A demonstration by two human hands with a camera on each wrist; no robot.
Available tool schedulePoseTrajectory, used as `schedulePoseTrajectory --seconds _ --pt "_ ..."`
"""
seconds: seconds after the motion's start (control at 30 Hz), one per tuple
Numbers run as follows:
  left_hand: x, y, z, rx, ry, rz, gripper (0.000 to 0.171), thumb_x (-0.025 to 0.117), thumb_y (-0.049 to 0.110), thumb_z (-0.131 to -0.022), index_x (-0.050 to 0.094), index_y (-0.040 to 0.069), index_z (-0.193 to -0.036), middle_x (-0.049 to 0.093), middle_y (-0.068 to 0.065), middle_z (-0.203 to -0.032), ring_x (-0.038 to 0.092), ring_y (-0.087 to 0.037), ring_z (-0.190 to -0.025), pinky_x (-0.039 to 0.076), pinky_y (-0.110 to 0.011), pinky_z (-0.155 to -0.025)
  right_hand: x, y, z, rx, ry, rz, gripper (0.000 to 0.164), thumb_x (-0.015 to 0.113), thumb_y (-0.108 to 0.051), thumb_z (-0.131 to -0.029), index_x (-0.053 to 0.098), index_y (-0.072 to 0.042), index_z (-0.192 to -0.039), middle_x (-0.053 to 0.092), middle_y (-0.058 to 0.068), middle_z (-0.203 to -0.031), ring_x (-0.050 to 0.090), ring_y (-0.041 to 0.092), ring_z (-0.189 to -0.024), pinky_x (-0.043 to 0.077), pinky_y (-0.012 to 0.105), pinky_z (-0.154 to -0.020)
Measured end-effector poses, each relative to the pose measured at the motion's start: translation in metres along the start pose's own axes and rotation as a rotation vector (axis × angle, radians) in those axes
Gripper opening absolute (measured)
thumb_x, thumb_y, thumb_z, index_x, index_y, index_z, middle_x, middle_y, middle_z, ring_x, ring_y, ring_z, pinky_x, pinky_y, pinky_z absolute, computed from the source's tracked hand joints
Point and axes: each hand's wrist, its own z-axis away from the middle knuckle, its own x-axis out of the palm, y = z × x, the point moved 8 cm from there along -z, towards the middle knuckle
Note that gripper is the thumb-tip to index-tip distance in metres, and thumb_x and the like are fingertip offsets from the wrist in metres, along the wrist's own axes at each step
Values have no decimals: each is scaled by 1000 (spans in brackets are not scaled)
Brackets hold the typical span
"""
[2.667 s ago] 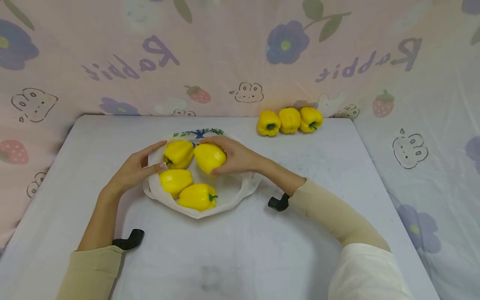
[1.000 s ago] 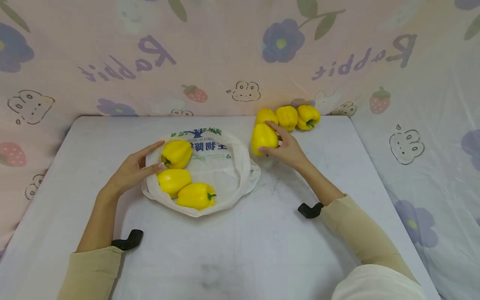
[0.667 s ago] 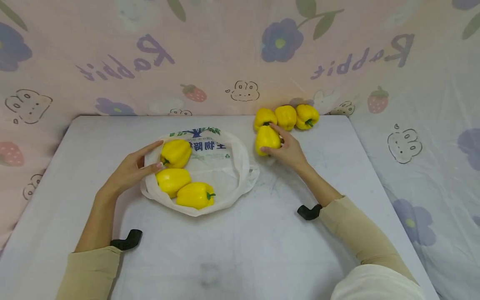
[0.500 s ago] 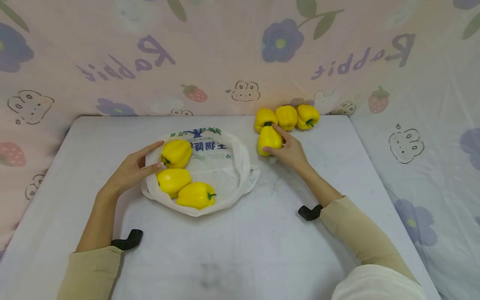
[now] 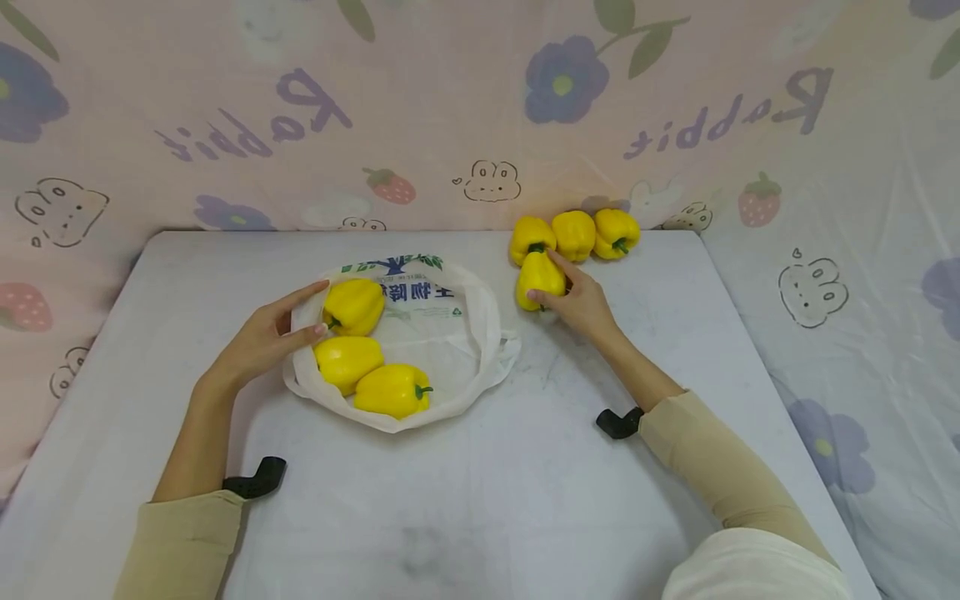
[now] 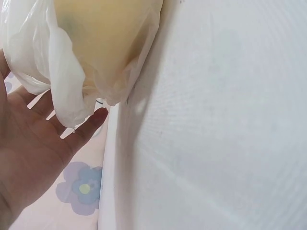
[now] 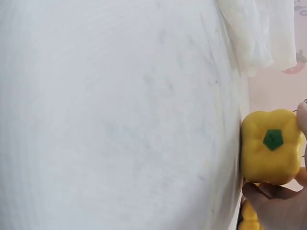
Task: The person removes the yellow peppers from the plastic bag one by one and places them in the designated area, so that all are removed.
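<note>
In the head view, my left hand (image 5: pixel 262 346) holds the left rim of a white plastic bag (image 5: pixel 480 333), with thumb and index fingertips at the rim. The left wrist view shows the other fingers spread against the bag's outside. Three yellow bell peppers (image 5: pixel 393 392) lie inside, along its left and near sides. Right of the bag, my right hand (image 5: pixel 581 300) grips another bell pepper (image 5: pixel 538 283) between thumb and fingers. This pepper is at the near side of the leftmost bell pepper (image 5: pixel 531 237) in a row of three. Its green stem end (image 7: pixel 273 139) shows in the right wrist view.
Everything stands on a white table (image 5: pixel 465 508) whose far edge meets a patterned cloth (image 5: pixel 420 100). The middle pepper (image 5: pixel 574 235) and right pepper (image 5: pixel 617 232) of the row sit along that edge. A black mount (image 5: pixel 258 479) sticks out at each wrist.
My right hand has carried its pepper from above the bag rightward to the row, then shifted it slightly right. My left hand and the bag stay in place.
</note>
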Motion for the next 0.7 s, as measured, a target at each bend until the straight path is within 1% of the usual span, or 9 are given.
schedulePoseTrajectory --seconds 0.07,0.17,0.27,0.37,0.53,0.63,0.7 --pt "0 1 0 4 -1 3 72 67 27 -96 30 23 -158 25 -19 -161 31 -45 -139 29 -69 -108 0 0 -1 -8 -4 14 84 76 -46 -85 35 -25 -155 39 10 -156 38 26 -140 31 46 -116" --pt "-1 1 0 5 4 8 70 66 26 -96 33 23 -157 27 -17 -161 34 -42 -138 30 -68 -109 -1 -1 -1 -22 -4 8 85 76 -46 -85 35 -23 -156 37 9 -157 35 24 -143 29 43 -118" --pt "-2 1 0 2 8 11 68 66 26 -96 35 25 -156 28 -15 -161 36 -39 -136 31 -66 -109 -3 -4 -1 -45 10 -31 85 76 -43 -85 35 -18 -156 37 5 -158 33 20 -145 30 37 -118" --pt "-2 2 0 12 0 12 68 66 27 -96 33 25 -157 29 -16 -160 39 -39 -132 33 -67 -108 -6 -9 -1 -81 33 -74 83 77 -38 -86 37 -14 -154 39 3 -157 35 19 -144 32 32 -117" --pt "-2 2 0 12 -1 -1 69 66 27 -96 33 23 -157 29 -19 -160 39 -39 -125 33 -69 -106 -10 -20 0 -186 64 -137 75 80 -24 -86 44 -8 -150 44 6 -153 38 23 -142 32 33 -117" --pt "-1 0 0 2 6 -3 67 66 26 -96 35 23 -156 30 -18 -159 39 -37 -121 36 -66 -104 -11 -29 2 -265 79 -149 70 81 -14 -84 49 -5 -146 47 9 -151 40 23 -141 32 33 -117" --pt "-1 -1 1 0 6 3 67 66 25 -96 36 22 -156 30 -17 -160 39 -38 -124 35 -65 -105 -11 -35 4 -308 89 -145 68 81 -9 -83 51 -4 -144 47 10 -150 41 23 -141 32 34 -117"
